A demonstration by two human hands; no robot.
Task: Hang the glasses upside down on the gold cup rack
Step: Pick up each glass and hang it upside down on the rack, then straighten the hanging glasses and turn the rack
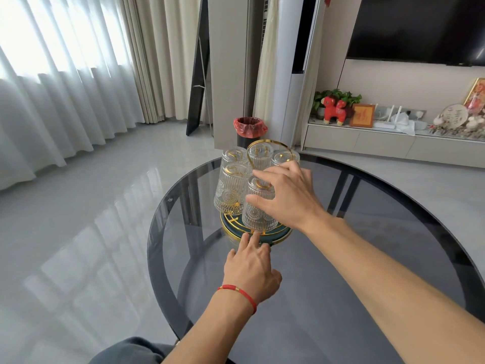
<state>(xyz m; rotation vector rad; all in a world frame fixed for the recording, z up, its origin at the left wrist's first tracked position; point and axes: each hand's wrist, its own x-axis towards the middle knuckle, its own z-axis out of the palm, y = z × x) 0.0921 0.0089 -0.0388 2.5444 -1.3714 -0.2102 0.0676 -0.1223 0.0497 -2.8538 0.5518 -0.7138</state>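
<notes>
The gold cup rack stands on a round green, gold-rimmed base on the glass table. Several ribbed clear glasses hang upside down on its prongs. My right hand wraps thumb and fingers around the nearest glass, which sits inverted over a prong at the front. Another glass hangs to its left, and more glasses sit behind. My left hand, with a red cord bracelet at the wrist, rests its fingertips on the front rim of the base.
The round dark glass table has its edge close on the left. A bin with a red liner stands on the floor behind. A TV cabinet with ornaments runs along the right wall, and curtains cover the left.
</notes>
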